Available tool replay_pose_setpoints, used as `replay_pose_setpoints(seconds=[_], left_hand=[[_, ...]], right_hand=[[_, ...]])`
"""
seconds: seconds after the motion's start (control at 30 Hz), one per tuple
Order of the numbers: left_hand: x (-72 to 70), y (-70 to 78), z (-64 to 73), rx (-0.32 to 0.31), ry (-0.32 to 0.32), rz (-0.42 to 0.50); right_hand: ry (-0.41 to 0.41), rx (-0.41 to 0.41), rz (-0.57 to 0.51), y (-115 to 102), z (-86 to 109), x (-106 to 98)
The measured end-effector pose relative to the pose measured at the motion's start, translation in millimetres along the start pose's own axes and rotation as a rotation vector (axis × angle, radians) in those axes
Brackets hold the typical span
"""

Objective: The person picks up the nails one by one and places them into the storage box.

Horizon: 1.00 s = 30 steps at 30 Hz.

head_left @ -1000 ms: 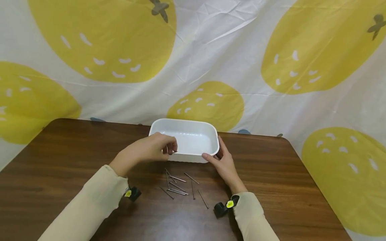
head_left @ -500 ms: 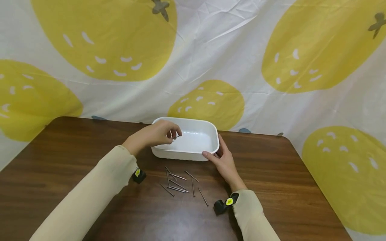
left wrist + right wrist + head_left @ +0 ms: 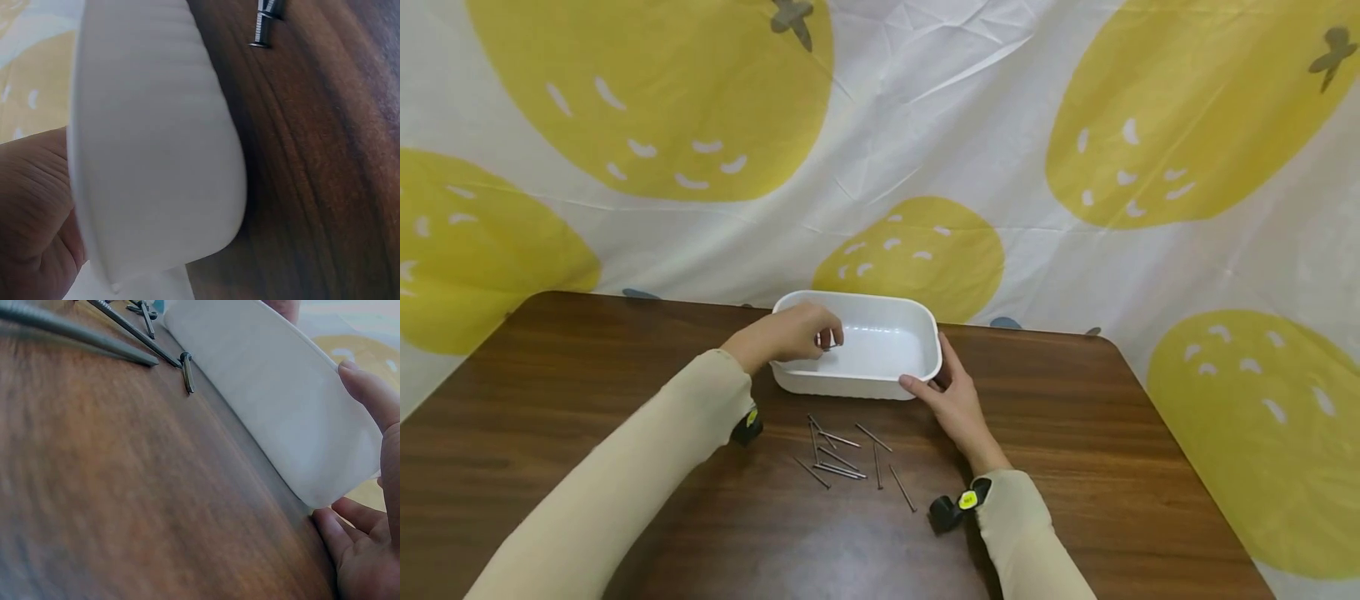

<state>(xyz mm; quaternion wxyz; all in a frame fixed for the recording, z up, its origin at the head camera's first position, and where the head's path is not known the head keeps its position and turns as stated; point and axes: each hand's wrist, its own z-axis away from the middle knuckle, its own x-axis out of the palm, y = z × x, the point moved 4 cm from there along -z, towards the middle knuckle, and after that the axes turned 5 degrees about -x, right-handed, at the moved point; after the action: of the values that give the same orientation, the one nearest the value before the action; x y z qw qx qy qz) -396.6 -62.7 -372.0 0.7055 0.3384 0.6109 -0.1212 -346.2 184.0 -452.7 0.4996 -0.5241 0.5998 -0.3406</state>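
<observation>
A white rectangular dish (image 3: 850, 387) with rounded corners stands toward the back of the table. My left hand (image 3: 801, 332) reaches over its left side, fingers bent down inside, pinching a thin dark nail (image 3: 830, 347) close over the dish floor. In the left wrist view the dish wall (image 3: 150, 144) hides the fingertips. My right hand (image 3: 957, 408) holds the dish's front right corner, thumb on the rim and fingers around the side, as the right wrist view also shows. Several loose steel nails (image 3: 878, 467) lie scattered in front of the dish.
The dark wooden table (image 3: 1075, 450) has its rounded far edge close behind the dish. A white curtain (image 3: 925, 150) with yellow fruit shapes hangs behind it. Each wrist wears a small black camera, such as the right one (image 3: 945, 515).
My left hand has moved from the dish's front rim over and into the dish with the nail, then dipped slightly lower. The right hand keeps its hold; the loose nails stay put.
</observation>
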Motion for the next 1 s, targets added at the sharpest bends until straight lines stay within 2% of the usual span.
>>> replay_pose_setpoints(seconds=[0.23, 0.47, 0.77, 1.0], left_hand=[[10.3, -2.7, -7.5, -0.033, -0.028, -0.046], [17.1, -10.0, -11.5, -0.102, -0.062, -0.058], [19.9, -14.3, -10.8, -0.106, -0.038, -0.048], [22.3, -15.2, -12.3, -0.128, -0.049, -0.066]], right_hand=[[0.004, 0.003, 0.004, 0.7, 0.6, -0.9], [-0.002, -0.005, -0.004, 0.5, 0.2, -0.4], [-0.005, -0.005, -0.009, -1.2, -0.1, 0.4], [-0.001, -0.001, -0.010, -1.0, 0.3, -0.4]])
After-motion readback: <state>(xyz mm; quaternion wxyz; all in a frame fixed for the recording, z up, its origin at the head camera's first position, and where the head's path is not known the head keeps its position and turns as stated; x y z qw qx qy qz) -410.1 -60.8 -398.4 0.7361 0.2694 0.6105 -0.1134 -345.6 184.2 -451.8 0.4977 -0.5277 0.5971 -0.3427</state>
